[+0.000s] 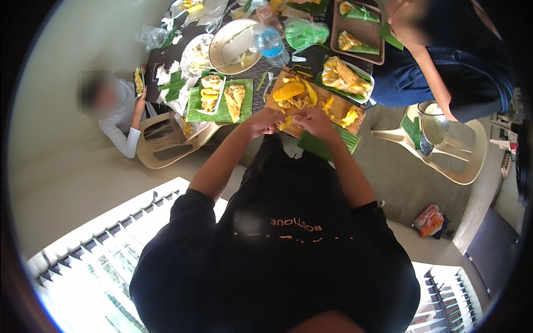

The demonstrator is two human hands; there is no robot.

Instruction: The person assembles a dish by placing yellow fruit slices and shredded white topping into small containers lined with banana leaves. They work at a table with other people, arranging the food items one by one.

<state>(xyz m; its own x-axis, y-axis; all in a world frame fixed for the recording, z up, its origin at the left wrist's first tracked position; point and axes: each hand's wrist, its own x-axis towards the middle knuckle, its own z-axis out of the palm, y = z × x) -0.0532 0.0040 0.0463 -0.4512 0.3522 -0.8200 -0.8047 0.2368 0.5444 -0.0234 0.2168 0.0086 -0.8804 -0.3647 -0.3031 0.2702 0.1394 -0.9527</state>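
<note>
My left hand (267, 121) and my right hand (314, 120) meet at the near edge of a wooden cutting board (312, 109), fingers pinched. A small yellow strip (285, 123), which looks like mango, shows between them, its ends covered by my fingers. Farther back on the board lie large yellow mango slices (289, 90) beside a tan, lumpy filling (300, 102). More mango pieces (349, 117) sit at the board's right end. A green banana leaf (342, 141) sticks out under the board's near right side.
Left of the board, a banana leaf (244, 101) bears a filled tray (211, 94) and a folded crepe (235, 101). Behind stand a large bowl (234, 47) and a water bottle (268, 43). A brown tray (358, 38) is at back right. People sit left (119, 111) and stand right (444, 61).
</note>
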